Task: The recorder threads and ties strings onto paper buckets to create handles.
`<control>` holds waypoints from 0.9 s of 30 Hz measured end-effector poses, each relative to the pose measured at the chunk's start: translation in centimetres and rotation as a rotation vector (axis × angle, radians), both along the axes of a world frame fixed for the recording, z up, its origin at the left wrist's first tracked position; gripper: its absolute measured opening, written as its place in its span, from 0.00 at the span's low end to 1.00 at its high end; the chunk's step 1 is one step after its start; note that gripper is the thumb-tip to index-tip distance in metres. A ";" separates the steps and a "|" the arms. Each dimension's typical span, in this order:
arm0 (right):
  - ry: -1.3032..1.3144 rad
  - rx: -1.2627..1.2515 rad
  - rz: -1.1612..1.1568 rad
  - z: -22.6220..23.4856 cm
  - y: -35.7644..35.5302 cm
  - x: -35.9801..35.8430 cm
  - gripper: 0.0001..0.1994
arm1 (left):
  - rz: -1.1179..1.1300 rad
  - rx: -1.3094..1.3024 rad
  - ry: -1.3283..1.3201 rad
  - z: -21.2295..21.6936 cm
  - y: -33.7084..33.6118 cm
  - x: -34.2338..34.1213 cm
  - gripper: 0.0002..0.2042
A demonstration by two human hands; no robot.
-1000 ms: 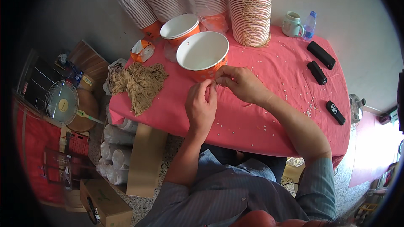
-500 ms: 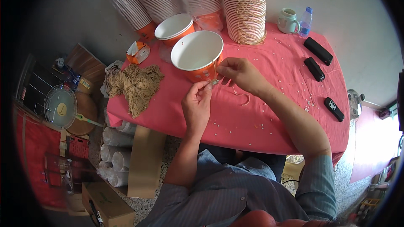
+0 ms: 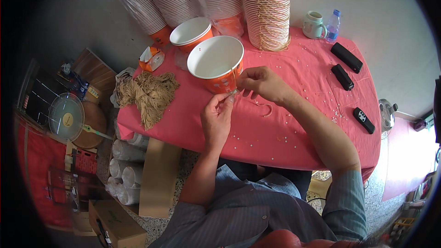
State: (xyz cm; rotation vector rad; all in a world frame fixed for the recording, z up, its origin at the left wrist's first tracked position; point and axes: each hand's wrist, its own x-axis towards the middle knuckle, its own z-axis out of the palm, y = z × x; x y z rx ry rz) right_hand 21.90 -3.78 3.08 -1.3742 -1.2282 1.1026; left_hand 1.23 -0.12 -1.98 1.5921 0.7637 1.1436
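Note:
An orange paper bucket (image 3: 222, 83) with a white inside stands upright at the middle of the table. A thin tan cord (image 3: 235, 73) hangs at its right side. Just in front of the bucket, my left hand (image 3: 216, 118) pinches a small pale piece, too small to name, between thumb and fingertips. My right hand (image 3: 265, 85) is closed at the cord beside the bucket wall, its fingertips close to those of the left. A loose curled cord end (image 3: 266, 111) lies on the cloth below my right hand.
A pink cloth (image 3: 257, 133) covers the table, scattered with small white dots. A heap of tan cords (image 3: 149, 94) lies left. Behind stand two nested buckets (image 3: 190, 32) and tall bucket stacks (image 3: 268, 14). A mug (image 3: 313, 26), bottle (image 3: 333, 26) and black devices (image 3: 346, 58) sit right.
My left hand has shifted slightly right, its fingertips nearer the right hand's. The right hand has barely moved, and the bucket stays in place.

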 end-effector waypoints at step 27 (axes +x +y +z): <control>-0.029 0.096 -0.011 -0.1 0.0 0.3 0.08 | -0.021 -0.024 -0.010 -0.6 -0.2 0.8 0.08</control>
